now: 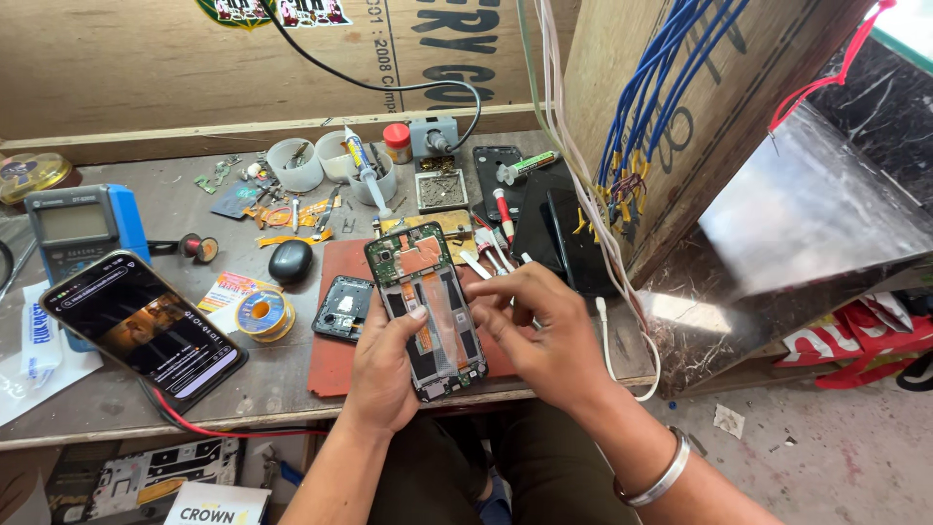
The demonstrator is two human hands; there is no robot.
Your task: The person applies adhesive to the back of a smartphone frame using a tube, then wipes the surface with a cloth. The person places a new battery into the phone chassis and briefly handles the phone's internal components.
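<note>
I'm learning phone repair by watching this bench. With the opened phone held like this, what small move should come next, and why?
Probably bring the right hand down onto the opened phone. The left hand already props it from below, thumb on its left edge, board and orange flex cables facing up. The right fingertips hover at its right edge, holding no tool I can see.

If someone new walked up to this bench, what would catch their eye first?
First, the opened phone at centre, gripped by the left hand over a red mat, the right hand touching its edge. Next, the lit phone at left, then the blue wires hanging at upper right.
</note>
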